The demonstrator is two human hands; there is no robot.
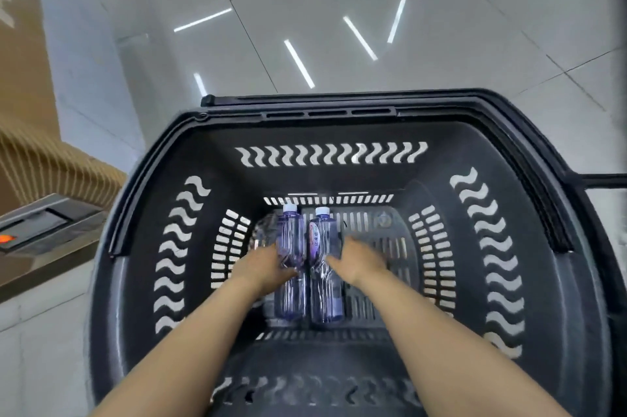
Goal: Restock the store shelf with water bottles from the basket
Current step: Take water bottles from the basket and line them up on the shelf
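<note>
Clear purple-tinted btls [292, 247], white caps, side-by-side

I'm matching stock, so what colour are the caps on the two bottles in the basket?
White, seen from the head view, on both purple-tinted clear plastic water bottles.

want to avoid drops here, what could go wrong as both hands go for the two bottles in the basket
1. The left hand and right hand each take a bottle side-on; the left bottle and right bottle lie touching, so fingers may not wrap fully and one could slip.
2. The basket walls are deep, so a lifted bottle might clip the rim.
</note>
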